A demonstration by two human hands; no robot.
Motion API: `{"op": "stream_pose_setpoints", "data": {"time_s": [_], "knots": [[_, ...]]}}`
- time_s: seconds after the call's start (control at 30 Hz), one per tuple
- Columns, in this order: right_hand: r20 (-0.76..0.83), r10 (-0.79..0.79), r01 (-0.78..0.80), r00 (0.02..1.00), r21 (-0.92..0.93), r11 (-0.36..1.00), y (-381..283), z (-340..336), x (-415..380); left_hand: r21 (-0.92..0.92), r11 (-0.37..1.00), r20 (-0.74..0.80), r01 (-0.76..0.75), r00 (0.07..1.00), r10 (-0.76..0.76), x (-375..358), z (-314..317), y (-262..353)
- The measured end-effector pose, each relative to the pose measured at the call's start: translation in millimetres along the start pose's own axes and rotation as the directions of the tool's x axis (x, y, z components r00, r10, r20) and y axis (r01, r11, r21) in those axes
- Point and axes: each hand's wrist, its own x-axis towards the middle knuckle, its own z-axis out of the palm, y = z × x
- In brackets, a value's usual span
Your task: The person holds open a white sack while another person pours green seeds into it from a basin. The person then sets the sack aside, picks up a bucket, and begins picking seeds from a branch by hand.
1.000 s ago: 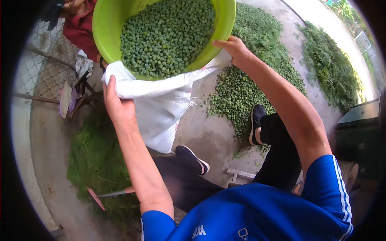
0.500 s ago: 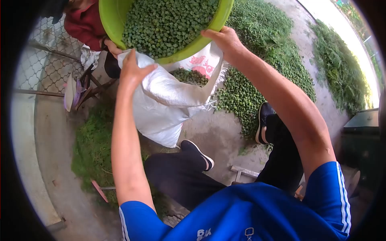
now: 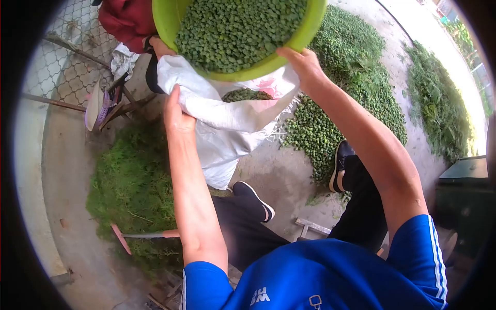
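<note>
A white woven sack point(image 3: 227, 114) stands in front of me, its mouth held partly apart. My left hand point(image 3: 178, 111) is closed on the near left edge of the sack's mouth, its fingertips partly hidden by the cloth. My right hand point(image 3: 306, 67) is closed at the sack's right edge, a finger against the rim of a lime-green tub point(image 3: 314, 26). The tub tilts over the sack, full of small green pods or fruits point(image 3: 237, 36). Inside the sack lie more of these green pieces point(image 3: 245, 95). Another person's hand point(image 3: 161, 47) supports the tub's left side.
A large heap of green pieces point(image 3: 356, 98) covers the floor to the right, with feathery cut greenery point(image 3: 439, 103) beyond. More greenery point(image 3: 134, 181) lies left, beside a tool with a pink head point(image 3: 121, 238). A metal frame with sandals point(image 3: 98, 106) stands at left.
The tub and sack have shifted right in view. My left hand, earlier with its thumb spread at the sack's edge, has closed on the cloth. The right hand stays at the rim.
</note>
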Motion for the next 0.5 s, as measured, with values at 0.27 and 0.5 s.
{"op": "stream_pose_setpoints", "data": {"time_s": [0.27, 0.5], "knots": [[-0.017, 0.026, -0.023, 1.000, 0.165, 0.986, -8, -7, -9, -0.190, 0.980, -0.045, -0.054, 0.998, 0.046, -6, -7, 26], [-0.032, -0.032, 0.037, 0.999, 0.181, 0.983, 10, -15, 0, -0.187, 0.981, 0.002, -0.048, 0.999, 0.050, 4, 1, 20]]}}
